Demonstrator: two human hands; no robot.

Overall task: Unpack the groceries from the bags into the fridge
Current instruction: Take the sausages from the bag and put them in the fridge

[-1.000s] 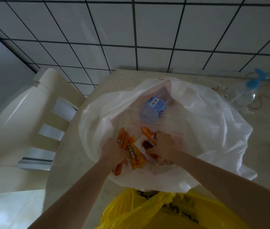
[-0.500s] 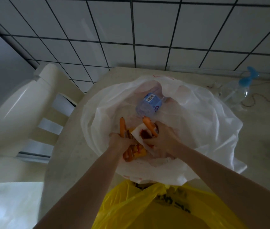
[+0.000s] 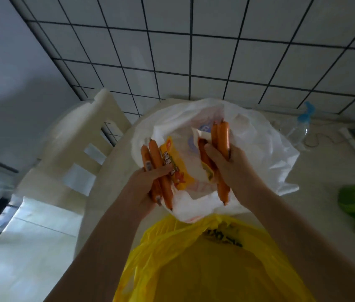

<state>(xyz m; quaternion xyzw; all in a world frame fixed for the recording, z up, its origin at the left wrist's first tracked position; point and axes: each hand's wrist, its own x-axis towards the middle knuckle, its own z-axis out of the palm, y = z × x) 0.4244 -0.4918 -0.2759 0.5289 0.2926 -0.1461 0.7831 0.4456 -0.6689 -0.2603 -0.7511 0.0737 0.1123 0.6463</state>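
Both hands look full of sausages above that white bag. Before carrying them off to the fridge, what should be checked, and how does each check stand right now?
1. Left hand grips its orange sausages and yellow packet: ok.
2. Right hand grips its sausages: ok.
3. White wrapper by the right thumb held securely: cannot tell.
4. Load lifted clear of the white bag: ok, it is above the opening.
5. Yellow bag in front out of the way: not ok, it sits close beneath the forearms.
6. Fridge open and reachable: cannot tell, none in view.
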